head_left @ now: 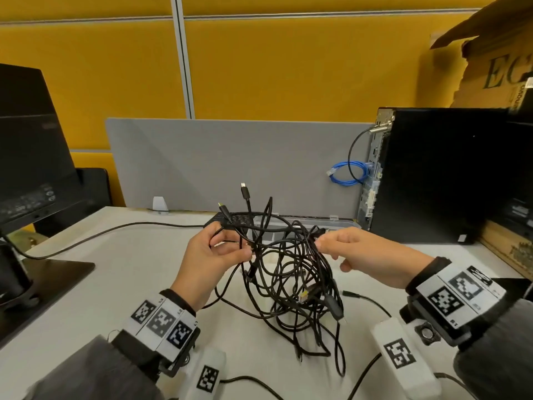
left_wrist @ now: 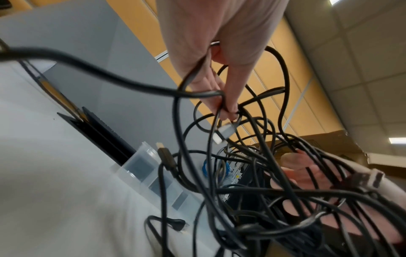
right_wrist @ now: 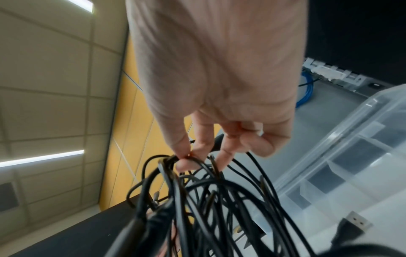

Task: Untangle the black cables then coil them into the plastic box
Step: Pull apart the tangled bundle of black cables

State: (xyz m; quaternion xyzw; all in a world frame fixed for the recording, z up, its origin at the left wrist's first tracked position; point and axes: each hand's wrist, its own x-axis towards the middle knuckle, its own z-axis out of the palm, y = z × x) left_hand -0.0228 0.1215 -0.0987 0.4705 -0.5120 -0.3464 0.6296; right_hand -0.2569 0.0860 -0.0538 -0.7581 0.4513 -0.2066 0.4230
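Observation:
A tangled bundle of black cables [head_left: 291,272] hangs between both hands above the white desk [head_left: 86,298], its lower loops trailing onto the desk. My left hand [head_left: 219,249] pinches strands at the bundle's left side, and two plugs stick up above it. My right hand [head_left: 334,246] pinches a knot of strands at the upper right. The left hand [left_wrist: 226,107] and the right hand [right_wrist: 186,158] show the same pinches in the wrist views, the cables [left_wrist: 274,191] [right_wrist: 197,208] drooping below. The clear plastic box [head_left: 305,223] [right_wrist: 351,165] with dividers lies behind the bundle.
A black monitor [head_left: 31,151] on its stand is at the left with a cable running across the desk. A black computer tower [head_left: 432,174] with a blue network cable [head_left: 346,174] stands at the right. A grey divider panel [head_left: 230,163] backs the desk. A cardboard box [head_left: 490,53] sits upper right.

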